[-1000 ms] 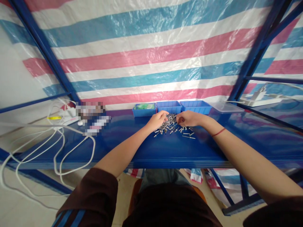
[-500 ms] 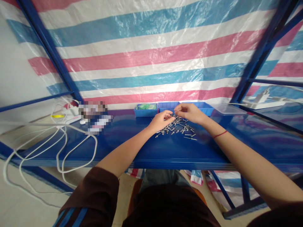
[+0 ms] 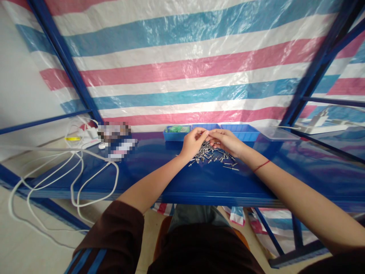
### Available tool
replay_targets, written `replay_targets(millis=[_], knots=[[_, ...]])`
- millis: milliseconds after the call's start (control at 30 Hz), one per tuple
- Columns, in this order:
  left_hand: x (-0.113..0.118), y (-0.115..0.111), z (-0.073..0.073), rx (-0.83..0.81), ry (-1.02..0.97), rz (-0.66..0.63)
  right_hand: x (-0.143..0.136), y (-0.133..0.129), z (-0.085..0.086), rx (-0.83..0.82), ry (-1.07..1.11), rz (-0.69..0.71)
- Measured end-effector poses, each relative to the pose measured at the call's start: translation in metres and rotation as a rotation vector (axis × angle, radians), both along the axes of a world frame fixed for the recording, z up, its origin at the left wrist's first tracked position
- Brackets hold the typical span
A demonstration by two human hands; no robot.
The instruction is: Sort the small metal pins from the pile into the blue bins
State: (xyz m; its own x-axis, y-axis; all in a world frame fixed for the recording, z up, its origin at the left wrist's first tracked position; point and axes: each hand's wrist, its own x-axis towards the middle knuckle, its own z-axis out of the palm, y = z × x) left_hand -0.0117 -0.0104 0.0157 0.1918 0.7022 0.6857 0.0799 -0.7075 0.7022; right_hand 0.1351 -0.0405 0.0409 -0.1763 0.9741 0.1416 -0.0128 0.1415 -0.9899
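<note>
Small silver rivet-like metal pieces (image 3: pixel 203 153) lie in a loose pile on the blue table. Above the pile's left part is my left hand (image 3: pixel 194 142), its thumb and fingers pressed together. My right hand (image 3: pixel 225 141), with a red string at the wrist, meets it fingertip to fingertip over the pile, its fingers curled in. Whatever the fingertips hold is too small to make out. Behind the hands stand blue bins: the left one (image 3: pixel 173 136) has green and clear plastic in it, and the right one (image 3: pixel 242 133) shows its blue inside.
White cables (image 3: pixel 115 179) loop over the table's left side beside a blurred-out patch (image 3: pixel 121 148). A clear plastic lid (image 3: pixel 278 133) lies right of the bins. A white power strip (image 3: pixel 322 123) is at the far right. Blue metal posts (image 3: pixel 65 64) frame the striped sheet.
My hands have come together until the fingertips meet. The fingers of my left hand have closed, and my right hand has moved slightly lower. The view has shifted slightly.
</note>
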Motion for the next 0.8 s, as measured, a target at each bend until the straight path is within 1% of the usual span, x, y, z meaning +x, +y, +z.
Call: replay_targets(millis=[100,200,333,400,500,633,800], knots=[[0.000,-0.002,0.002,0.028,0.022,0.007,-0.002,0.001,-0.002,-0.024,0.042,0.051],[-0.001,-0.002,0.003,0.048,0.021,0.020,-0.002,0.002,-0.004,0.005,0.078,0.072],[-0.001,0.001,0.002,0.050,-0.009,0.022,-0.004,0.001,-0.004,0.109,0.098,-0.003],[-0.001,0.004,0.001,0.042,-0.021,0.015,-0.006,0.000,-0.003,0.191,0.101,-0.056],[-0.001,0.006,-0.001,0.030,-0.031,0.008,-0.009,-0.002,-0.003,0.325,0.105,-0.093],[-0.002,0.009,-0.002,0.022,-0.033,-0.049,-0.011,-0.007,0.001,0.442,0.044,-0.104],[0.000,0.011,-0.004,-0.027,-0.006,-0.164,-0.010,-0.013,0.006,0.541,-0.029,-0.101]])
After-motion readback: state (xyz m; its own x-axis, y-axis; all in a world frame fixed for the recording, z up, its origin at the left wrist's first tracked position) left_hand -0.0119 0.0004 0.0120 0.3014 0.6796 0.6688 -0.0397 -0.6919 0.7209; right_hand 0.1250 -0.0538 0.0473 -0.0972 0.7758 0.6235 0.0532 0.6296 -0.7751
